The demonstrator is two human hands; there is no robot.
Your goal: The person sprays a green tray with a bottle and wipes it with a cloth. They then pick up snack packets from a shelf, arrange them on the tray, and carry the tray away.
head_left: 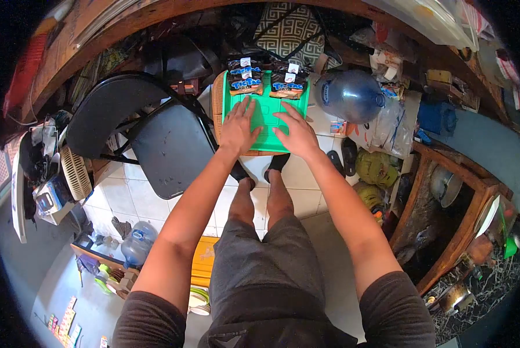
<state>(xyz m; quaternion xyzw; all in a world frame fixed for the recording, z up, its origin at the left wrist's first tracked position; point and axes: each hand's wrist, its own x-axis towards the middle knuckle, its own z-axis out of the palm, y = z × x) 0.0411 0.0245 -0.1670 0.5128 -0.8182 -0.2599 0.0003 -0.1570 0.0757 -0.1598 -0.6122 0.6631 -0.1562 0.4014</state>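
Both of my arms stretch forward over a green plastic tray (265,139). My left hand (239,129) lies palm down over its left part, fingers extended toward the far side. Over the right part, my right hand (295,130) has its fingers spread, thumb pointing inward. Neither hand holds anything. Just beyond my left fingertips, a stack of dark Tic Tac snack packs (247,86) sits at the tray's far left. A second stack of Tic Tac packs (286,88) lies at the far right, beyond my right fingers.
A black folding chair (170,145) stands left of the tray. To the right are a large blue water jug (352,97) and dark slippers (348,155). A wooden frame shelf (445,197) stands farther right. Behind me at left is another water jug (138,243), near a yellow stool (205,261).
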